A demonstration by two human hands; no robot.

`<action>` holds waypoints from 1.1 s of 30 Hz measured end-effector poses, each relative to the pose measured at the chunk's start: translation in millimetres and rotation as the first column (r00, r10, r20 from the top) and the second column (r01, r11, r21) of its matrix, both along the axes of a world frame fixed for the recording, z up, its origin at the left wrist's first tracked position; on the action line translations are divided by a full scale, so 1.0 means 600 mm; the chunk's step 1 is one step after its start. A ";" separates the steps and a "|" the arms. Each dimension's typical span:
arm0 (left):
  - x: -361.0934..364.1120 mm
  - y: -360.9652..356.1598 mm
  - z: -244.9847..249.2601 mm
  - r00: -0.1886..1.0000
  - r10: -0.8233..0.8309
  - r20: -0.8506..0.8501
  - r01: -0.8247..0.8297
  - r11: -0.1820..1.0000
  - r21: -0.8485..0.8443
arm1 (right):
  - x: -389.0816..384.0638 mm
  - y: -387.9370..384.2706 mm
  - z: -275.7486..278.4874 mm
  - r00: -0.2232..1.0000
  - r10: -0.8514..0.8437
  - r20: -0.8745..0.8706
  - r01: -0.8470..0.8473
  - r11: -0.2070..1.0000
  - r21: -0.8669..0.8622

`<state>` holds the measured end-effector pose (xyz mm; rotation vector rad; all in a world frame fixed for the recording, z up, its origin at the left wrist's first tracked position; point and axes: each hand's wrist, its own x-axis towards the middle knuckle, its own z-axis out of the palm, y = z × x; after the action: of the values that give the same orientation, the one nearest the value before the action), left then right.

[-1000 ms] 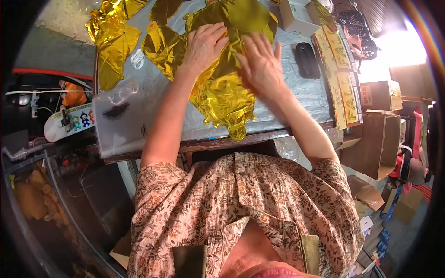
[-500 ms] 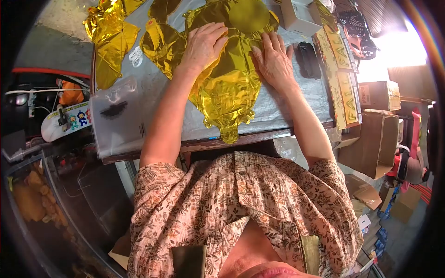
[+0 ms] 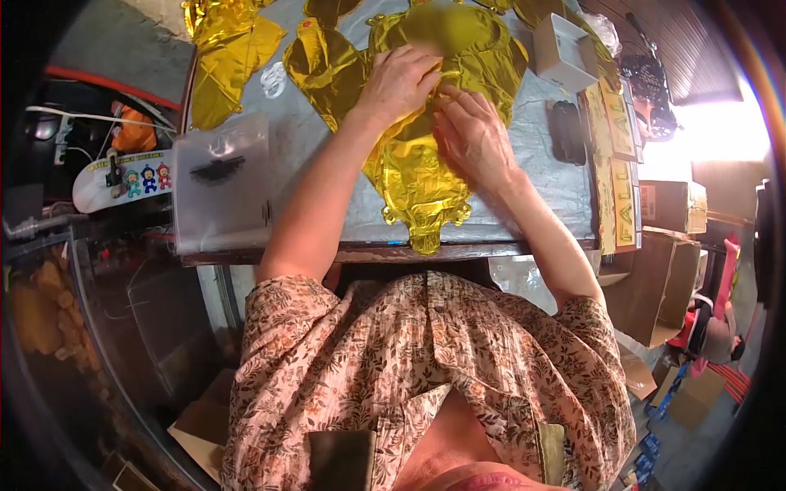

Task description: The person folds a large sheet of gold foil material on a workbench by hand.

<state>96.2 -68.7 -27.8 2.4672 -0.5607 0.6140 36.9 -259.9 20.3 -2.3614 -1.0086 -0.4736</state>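
A flat gold foil balloon lies on the grey-covered table, its narrow end near the front edge. On its middle rests my left hand, fingers bent and pressed together on the foil. Close beside it, my right hand has its fingertips drawn together at the foil's middle. Whatever is between the fingertips of either hand is too small to make out. Another gold foil piece lies just left of my left hand.
More gold foil lies at the back left, above a clear plastic sleeve. To the right are a white open box, a black case and printed boxes. Clear ties lie at the left.
My right hand has moved inward beside my left hand, and its spread fingers have drawn together. The whole view has shifted slightly.
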 end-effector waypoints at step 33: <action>-0.146 0.113 0.082 0.685 0.596 -0.420 -0.716 0.658 -0.234 | -0.003 0.004 -0.045 0.997 0.018 0.073 -0.017 1.000 -0.009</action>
<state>8.8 -0.7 21.5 2.2617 0.5995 0.5139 35.1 -257.7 -6.7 -2.3558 -1.0654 -0.5532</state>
